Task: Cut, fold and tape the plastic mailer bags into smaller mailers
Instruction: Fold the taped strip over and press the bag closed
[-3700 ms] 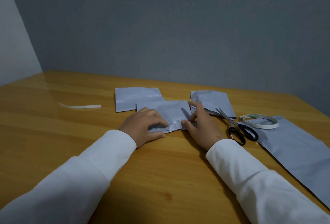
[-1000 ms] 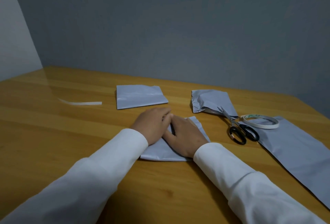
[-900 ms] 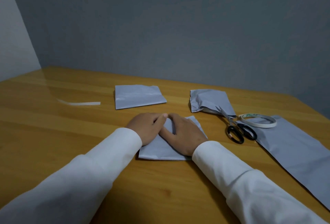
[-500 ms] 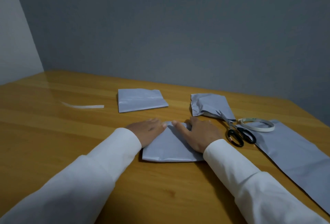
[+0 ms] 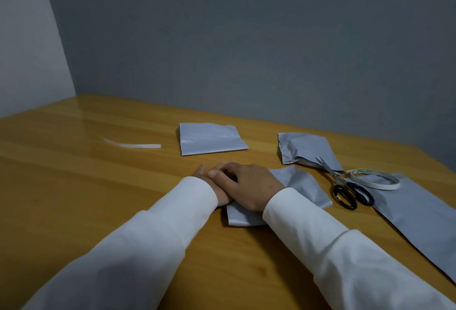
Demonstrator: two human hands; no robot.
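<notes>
**Hands Overlapped on a Folded Mailer**

The right hand (image 5: 251,186) lay over the left hand (image 5: 212,179), fingers loosely bent, both pressing a smooth grey folded mailer piece (image 5: 303,186) flat on the glossy wooden table (image 5: 74,198); neither gripped anything. Four grey plastic pieces showed: this one, a neat folded rectangle (image 5: 209,140), a crumpled one (image 5: 306,148), a long flat bag (image 5: 419,216). One pair of black-handled scissors (image 5: 345,188), one tape ring (image 5: 375,178), one white strip (image 5: 133,144)
</notes>
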